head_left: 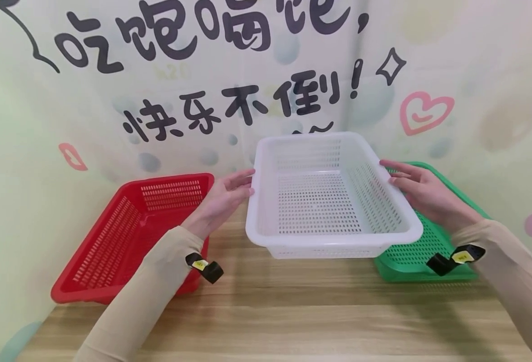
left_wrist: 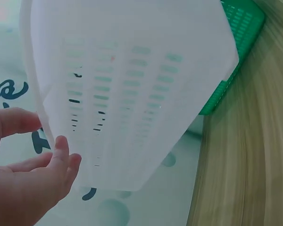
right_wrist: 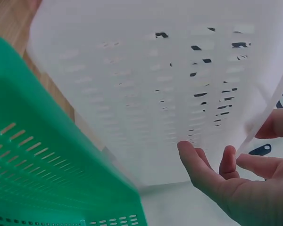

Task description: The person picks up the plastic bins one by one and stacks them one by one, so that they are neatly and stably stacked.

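Observation:
Between both hands a white plastic basket (head_left: 320, 201) with slotted walls hangs above the wooden table (head_left: 266, 311), its inside bare and facing me. My left hand (head_left: 222, 198) grips the rim on its left side, thumb and fingers on either side of the edge, as the left wrist view shows the hand (left_wrist: 33, 172) at the rim. On the opposite side my right hand (head_left: 428, 193) holds the rim, some fingertips under it against the outer wall in the right wrist view, where the hand (right_wrist: 240, 176) shows close up.
A red basket (head_left: 107, 241) stands on the table at the left, partly behind my left arm. At the right a green basket (head_left: 424, 271) sits under the white basket's edge and my right forearm. Behind is a wall covering (head_left: 193, 156) with black lettering.

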`<action>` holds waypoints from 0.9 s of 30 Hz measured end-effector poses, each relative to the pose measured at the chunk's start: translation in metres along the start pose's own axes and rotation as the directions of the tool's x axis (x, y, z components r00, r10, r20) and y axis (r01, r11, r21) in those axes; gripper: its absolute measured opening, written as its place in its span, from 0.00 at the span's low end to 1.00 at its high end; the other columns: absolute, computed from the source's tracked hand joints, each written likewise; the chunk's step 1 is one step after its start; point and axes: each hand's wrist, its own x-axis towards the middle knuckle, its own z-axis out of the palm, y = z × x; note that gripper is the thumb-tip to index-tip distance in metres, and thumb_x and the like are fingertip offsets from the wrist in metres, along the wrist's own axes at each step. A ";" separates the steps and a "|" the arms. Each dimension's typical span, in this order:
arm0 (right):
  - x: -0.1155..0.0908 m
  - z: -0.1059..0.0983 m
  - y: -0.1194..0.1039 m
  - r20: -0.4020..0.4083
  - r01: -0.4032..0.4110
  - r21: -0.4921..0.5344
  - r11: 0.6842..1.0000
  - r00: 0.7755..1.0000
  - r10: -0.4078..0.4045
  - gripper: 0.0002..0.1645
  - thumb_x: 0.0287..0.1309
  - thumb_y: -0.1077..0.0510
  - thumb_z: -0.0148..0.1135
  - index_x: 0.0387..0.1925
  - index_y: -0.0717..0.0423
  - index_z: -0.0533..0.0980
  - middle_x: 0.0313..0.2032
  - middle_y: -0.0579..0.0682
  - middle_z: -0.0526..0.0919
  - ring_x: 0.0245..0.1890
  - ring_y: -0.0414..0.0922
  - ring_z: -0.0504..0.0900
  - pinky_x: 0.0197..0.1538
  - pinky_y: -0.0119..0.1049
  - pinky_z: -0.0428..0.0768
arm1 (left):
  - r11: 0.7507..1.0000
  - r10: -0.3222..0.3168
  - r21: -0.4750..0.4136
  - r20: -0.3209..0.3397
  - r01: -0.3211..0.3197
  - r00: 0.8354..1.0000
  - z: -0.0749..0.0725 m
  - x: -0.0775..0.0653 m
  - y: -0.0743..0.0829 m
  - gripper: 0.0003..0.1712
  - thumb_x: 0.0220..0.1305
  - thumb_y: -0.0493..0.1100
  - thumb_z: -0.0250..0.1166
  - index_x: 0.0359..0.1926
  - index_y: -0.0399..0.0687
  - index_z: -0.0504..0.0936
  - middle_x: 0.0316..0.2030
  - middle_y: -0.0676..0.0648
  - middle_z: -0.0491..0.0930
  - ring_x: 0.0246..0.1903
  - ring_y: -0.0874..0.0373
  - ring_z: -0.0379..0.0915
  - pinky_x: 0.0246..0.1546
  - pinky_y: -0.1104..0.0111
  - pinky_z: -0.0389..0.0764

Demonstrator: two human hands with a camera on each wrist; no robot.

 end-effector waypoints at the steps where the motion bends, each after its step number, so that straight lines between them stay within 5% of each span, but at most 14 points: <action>1: -0.001 -0.001 0.000 0.001 0.005 0.020 1.000 1.000 -0.005 0.34 0.72 0.59 0.49 0.74 0.58 0.51 0.52 0.49 0.79 0.44 0.48 0.83 0.43 0.41 0.83 | 1.000 0.010 -0.019 0.008 -0.010 1.000 0.002 0.000 0.000 0.31 0.68 0.31 0.55 0.71 0.38 0.61 0.64 0.38 0.66 0.63 0.46 0.64 0.64 0.55 0.64; 9: -0.007 -0.010 0.001 0.038 0.078 0.156 0.985 0.996 -0.085 0.30 0.73 0.63 0.44 0.73 0.53 0.56 0.52 0.51 0.78 0.44 0.48 0.83 0.42 0.42 0.83 | 0.986 0.060 -0.155 0.004 -0.059 0.998 0.015 0.005 -0.001 0.31 0.69 0.29 0.52 0.71 0.35 0.58 0.66 0.36 0.63 0.64 0.44 0.62 0.64 0.58 0.65; 17: -0.017 -0.022 0.002 0.023 0.090 0.366 0.926 0.994 -0.106 0.27 0.73 0.65 0.40 0.68 0.45 0.66 0.52 0.50 0.80 0.45 0.49 0.84 0.41 0.44 0.84 | 0.961 0.066 -0.270 -0.006 -0.065 0.998 0.034 0.015 0.002 0.34 0.68 0.28 0.52 0.72 0.34 0.53 0.67 0.36 0.61 0.64 0.45 0.61 0.60 0.63 0.69; 24: -0.027 -0.035 0.004 -0.039 0.054 0.311 0.949 0.998 -0.045 0.26 0.74 0.62 0.41 0.67 0.40 0.69 0.49 0.48 0.82 0.41 0.48 0.85 0.36 0.43 0.84 | 0.947 0.094 -0.313 0.056 -0.072 0.994 0.051 0.024 0.001 0.32 0.67 0.27 0.51 0.71 0.34 0.57 0.66 0.34 0.61 0.63 0.41 0.62 0.59 0.64 0.71; 27: -0.031 -0.041 0.005 -0.037 0.051 0.349 0.936 0.998 -0.041 0.26 0.74 0.63 0.39 0.65 0.40 0.71 0.49 0.47 0.82 0.40 0.49 0.86 0.35 0.43 0.84 | 0.947 0.095 -0.313 0.068 -0.070 0.993 0.058 0.028 -0.001 0.31 0.67 0.26 0.51 0.71 0.33 0.58 0.66 0.33 0.60 0.61 0.43 0.64 0.58 0.65 0.72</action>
